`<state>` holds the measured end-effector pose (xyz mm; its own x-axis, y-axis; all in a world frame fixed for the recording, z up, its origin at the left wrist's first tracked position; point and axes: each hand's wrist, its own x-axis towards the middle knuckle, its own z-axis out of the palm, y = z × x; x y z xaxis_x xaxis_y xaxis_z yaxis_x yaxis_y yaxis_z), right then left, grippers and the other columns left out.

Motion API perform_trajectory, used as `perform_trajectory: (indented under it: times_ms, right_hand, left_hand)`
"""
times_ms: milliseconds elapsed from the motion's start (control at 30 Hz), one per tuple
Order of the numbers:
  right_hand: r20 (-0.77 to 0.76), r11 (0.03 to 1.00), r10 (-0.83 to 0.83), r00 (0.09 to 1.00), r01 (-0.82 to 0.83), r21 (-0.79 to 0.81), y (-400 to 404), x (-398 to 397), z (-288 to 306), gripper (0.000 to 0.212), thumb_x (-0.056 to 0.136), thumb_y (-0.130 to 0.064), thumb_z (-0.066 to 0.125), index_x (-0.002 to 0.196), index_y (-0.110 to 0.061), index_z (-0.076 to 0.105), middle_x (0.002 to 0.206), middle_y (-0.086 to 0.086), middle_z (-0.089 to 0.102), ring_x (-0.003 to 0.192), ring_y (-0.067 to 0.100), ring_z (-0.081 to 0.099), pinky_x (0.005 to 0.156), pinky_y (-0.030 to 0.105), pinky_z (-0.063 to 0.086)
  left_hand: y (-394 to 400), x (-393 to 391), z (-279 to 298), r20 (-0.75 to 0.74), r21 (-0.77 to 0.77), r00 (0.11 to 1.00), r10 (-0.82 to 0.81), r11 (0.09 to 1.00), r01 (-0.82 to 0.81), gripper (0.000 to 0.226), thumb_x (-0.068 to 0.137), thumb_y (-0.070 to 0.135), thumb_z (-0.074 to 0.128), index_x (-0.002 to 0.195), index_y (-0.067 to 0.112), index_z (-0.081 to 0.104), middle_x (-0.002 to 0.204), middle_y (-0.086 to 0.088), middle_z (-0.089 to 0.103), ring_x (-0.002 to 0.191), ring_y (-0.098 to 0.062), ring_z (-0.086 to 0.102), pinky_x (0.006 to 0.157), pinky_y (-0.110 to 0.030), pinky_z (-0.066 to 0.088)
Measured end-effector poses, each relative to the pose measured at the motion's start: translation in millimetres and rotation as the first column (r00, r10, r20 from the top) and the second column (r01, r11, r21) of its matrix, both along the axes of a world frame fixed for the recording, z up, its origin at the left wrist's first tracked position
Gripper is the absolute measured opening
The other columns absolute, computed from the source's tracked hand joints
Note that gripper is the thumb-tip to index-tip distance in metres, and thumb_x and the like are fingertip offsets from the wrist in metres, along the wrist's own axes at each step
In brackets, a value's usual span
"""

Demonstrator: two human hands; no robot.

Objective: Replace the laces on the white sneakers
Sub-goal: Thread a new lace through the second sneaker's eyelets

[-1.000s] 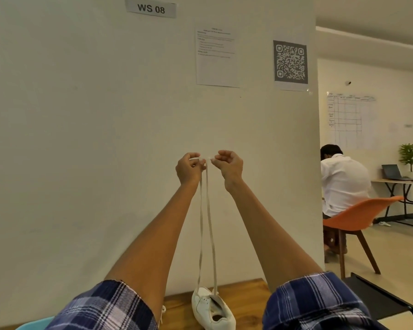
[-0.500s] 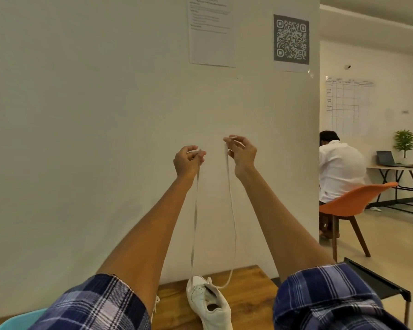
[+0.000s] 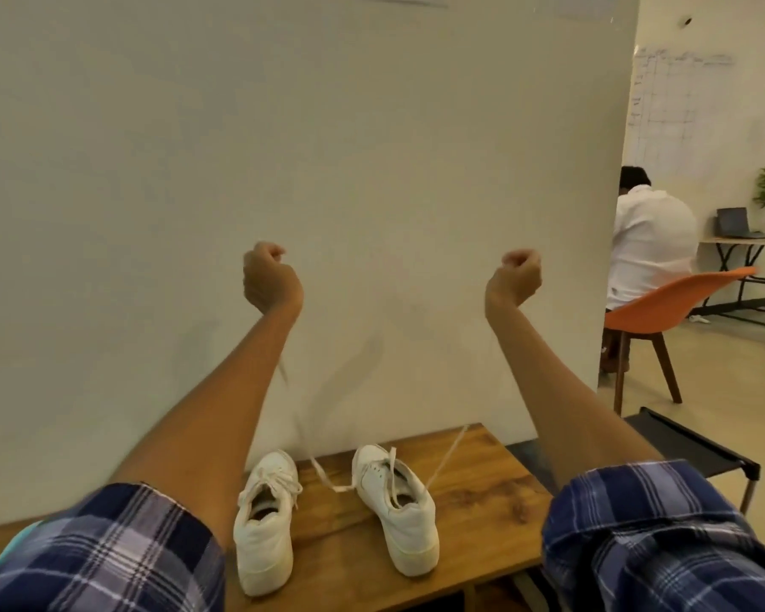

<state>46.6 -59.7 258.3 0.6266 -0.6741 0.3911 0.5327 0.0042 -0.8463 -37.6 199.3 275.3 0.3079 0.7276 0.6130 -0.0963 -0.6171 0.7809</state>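
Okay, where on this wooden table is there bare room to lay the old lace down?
Bare wood shows on the table right of the right sneaker, out to its right edge. A narrower strip lies between the two shoes, but the lace crosses its far end. Left of the left sneaker the arm hides the surface.

left hand point(image 3: 271, 276) and right hand point(image 3: 514, 278) spread apart, lace point(image 3: 443, 458) pulled sideways
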Motion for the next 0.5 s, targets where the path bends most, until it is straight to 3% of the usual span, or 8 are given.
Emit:
perform_trajectory:
  times_ms: [67, 133, 200, 267, 333, 367, 433, 500]
  right_hand:
    - [0.178, 0.986, -0.096, 0.979, 0.118, -0.119, -1, 11, 8, 0.029, 0.075, 0.015, 0.036, 0.080, -0.007, 0.055, 0.076, 0.007, 0.054, 0.072, 0.017, 0.049, 0.058, 0.010, 0.035]
    - [0.218, 0.930, -0.048, 0.975, 0.124, -0.347, 14, 26, 3, 0.023, 0.073, 0.013, 0.042, 0.077, 0.001, 0.062, 0.072, 0.012, 0.060, 0.070, 0.020, 0.053, 0.059, 0.018, 0.034]
    - [0.066, 0.771, 0.092, 0.994, -0.029, -0.636, 40, 41, -23, 0.019, 0.074, 0.012, 0.050, 0.078, 0.006, 0.067, 0.080, 0.021, 0.068, 0.077, 0.028, 0.062, 0.067, 0.026, 0.037]
    - [-0.293, 0.460, 0.178, 0.940, -0.342, -0.819, 65, 45, -69, 0.018, 0.081, 0.005, 0.056, 0.091, 0.009, 0.071, 0.098, 0.024, 0.070, 0.094, 0.031, 0.066, 0.082, 0.028, 0.041]
    - [-0.597, 0.184, 0.109, 0.795, -0.607, -0.773, 81, 47, -128, 0.024, 0.087, -0.008, 0.060, 0.097, 0.011, 0.069, 0.104, 0.027, 0.068, 0.079, 0.016, 0.069, 0.091, 0.030, 0.045]
    - [-0.681, 0.105, 0.056, 0.731, -0.682, -0.724, 87, 48, -160, 0.032, 0.088, -0.018, 0.062, 0.098, 0.012, 0.068, 0.107, 0.026, 0.067, 0.069, 0.009, 0.065, 0.092, 0.031, 0.047]
    - [-0.766, 0.027, -0.067, 0.640, -0.766, -0.642, 93, 41, -215, 0.049, 0.086, -0.040, 0.064, 0.098, 0.007, 0.064, 0.108, 0.019, 0.063, 0.080, 0.015, 0.061, 0.083, 0.029, 0.046]
    - [-0.812, 0.003, -0.108, 0.574, -0.816, -0.578, 97, 35, -251, 0.042, 0.083, -0.048, 0.065, 0.072, -0.009, 0.055, 0.082, 0.009, 0.057, 0.072, 0.017, 0.054, 0.059, 0.020, 0.040]
  left_hand:
    - [4, 9, -1, -0.017, 0.051, 1.000, 0.017, 0.999, -0.016, 0.036, 0.087, -0.006, 0.036, 0.106, 0.009, 0.062, 0.115, -0.012, 0.059, 0.102, -0.028, 0.057, 0.078, -0.034, 0.041]
    - [-3, 24, -22, -0.151, 0.109, 0.988, -0.028, 0.993, 0.045, 0.029, 0.090, 0.001, 0.040, 0.106, 0.008, 0.063, 0.115, -0.014, 0.059, 0.104, -0.032, 0.057, 0.081, -0.037, 0.043]
    - [-15, 41, -65, -0.359, 0.073, 0.928, -0.100, 0.988, 0.135, 0.026, 0.091, 0.008, 0.044, 0.105, 0.003, 0.064, 0.113, -0.018, 0.063, 0.105, -0.035, 0.059, 0.083, -0.038, 0.046]
    - [-25, 51, -118, -0.551, -0.071, 0.805, -0.222, 0.973, 0.220, 0.027, 0.090, 0.011, 0.047, 0.107, -0.002, 0.063, 0.114, -0.021, 0.063, 0.108, -0.037, 0.059, 0.086, -0.038, 0.048]
    - [-31, 55, -172, -0.665, -0.206, 0.673, -0.323, 0.946, 0.250, 0.028, 0.089, 0.012, 0.052, 0.110, -0.002, 0.061, 0.117, -0.020, 0.062, 0.109, -0.035, 0.058, 0.086, -0.036, 0.048]
    - [-31, 57, -197, -0.711, -0.247, 0.612, -0.347, 0.938, 0.244, 0.029, 0.089, 0.013, 0.053, 0.113, -0.001, 0.059, 0.118, -0.018, 0.062, 0.110, -0.033, 0.058, 0.087, -0.034, 0.048]
    - [-29, 57, -238, -0.780, -0.306, 0.499, -0.377, 0.926, 0.222, 0.034, 0.089, 0.018, 0.056, 0.118, 0.000, 0.057, 0.121, -0.014, 0.061, 0.110, -0.029, 0.059, 0.087, -0.032, 0.049]
    - [-28, 60, -269, -0.804, -0.366, 0.414, -0.426, 0.904, 0.219, 0.039, 0.090, 0.028, 0.058, 0.117, 0.001, 0.060, 0.117, -0.013, 0.065, 0.105, -0.027, 0.063, 0.083, -0.030, 0.051]
